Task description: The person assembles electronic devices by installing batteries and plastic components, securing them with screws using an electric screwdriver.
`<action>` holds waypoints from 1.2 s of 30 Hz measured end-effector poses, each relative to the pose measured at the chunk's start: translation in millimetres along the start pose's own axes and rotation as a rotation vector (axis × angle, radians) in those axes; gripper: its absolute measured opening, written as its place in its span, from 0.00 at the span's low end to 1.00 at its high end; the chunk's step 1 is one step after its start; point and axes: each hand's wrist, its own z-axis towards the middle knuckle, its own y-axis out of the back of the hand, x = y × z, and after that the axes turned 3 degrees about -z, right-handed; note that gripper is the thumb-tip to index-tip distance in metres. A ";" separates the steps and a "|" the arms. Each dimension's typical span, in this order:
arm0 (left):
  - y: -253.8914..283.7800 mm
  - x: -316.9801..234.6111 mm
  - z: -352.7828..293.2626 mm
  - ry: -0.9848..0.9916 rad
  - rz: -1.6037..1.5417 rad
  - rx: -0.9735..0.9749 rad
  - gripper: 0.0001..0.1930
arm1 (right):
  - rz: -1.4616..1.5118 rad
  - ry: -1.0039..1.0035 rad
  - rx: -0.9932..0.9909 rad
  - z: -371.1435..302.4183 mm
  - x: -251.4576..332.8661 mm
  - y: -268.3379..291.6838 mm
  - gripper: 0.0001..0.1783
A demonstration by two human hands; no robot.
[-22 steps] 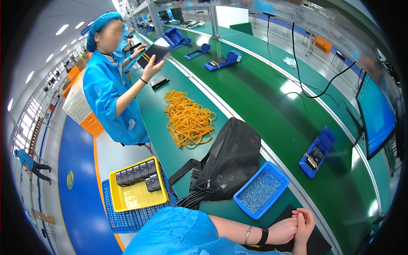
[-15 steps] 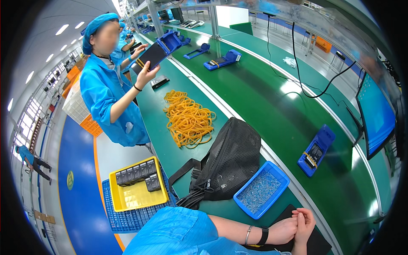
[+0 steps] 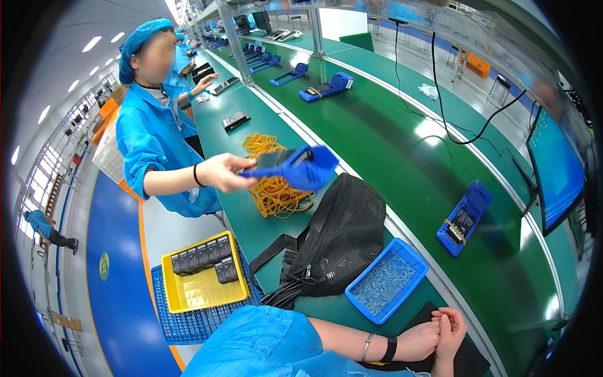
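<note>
Smooth plastic was seen on the rectangular blue tray (image 3: 401,298), matt mesh cloth on the bulky black bag (image 3: 339,242), gloss on the long green belt (image 3: 402,147).

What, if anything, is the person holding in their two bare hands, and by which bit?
Nothing that shows: the bare left hand and bare right hand are clasped together.

This is an assembly factory: blue plastic housings (image 3: 464,220) lie along a green conveyor belt (image 3: 389,135), a co-worker (image 3: 151,122) wears a smock (image 3: 139,135) and cap (image 3: 143,39), and a tray (image 3: 377,318) holds small loose parts (image 3: 384,283).
</note>
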 end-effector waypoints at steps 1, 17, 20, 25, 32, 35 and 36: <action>-1.3 1.0 -0.5 -0.013 0.005 -0.009 0.06 | -0.006 0.006 -0.003 -0.2 0.4 -0.1 0.08; 0.0 1.4 0.1 0.050 -0.001 0.055 0.09 | -0.003 -0.019 0.014 0.0 1.6 0.3 0.08; 1.2 0.5 -0.4 0.055 -0.004 0.067 0.10 | -0.012 -0.020 0.014 -0.5 1.3 0.2 0.08; 0.0 2.0 -1.7 0.024 0.038 0.076 0.10 | -0.021 -0.016 0.019 -1.1 1.9 0.9 0.08; -1.5 3.4 5.5 -0.062 0.023 0.126 0.08 | -0.110 0.236 -0.145 6.2 56.2 -6.7 0.13; -2.7 8.5 0.6 0.158 -0.303 0.040 0.05 | -0.262 0.643 0.213 41.2 124.3 -51.4 0.50; -1.8 5.9 -1.3 0.272 -0.594 -0.041 0.07 | -0.268 0.663 0.294 54.3 143.9 -76.4 0.55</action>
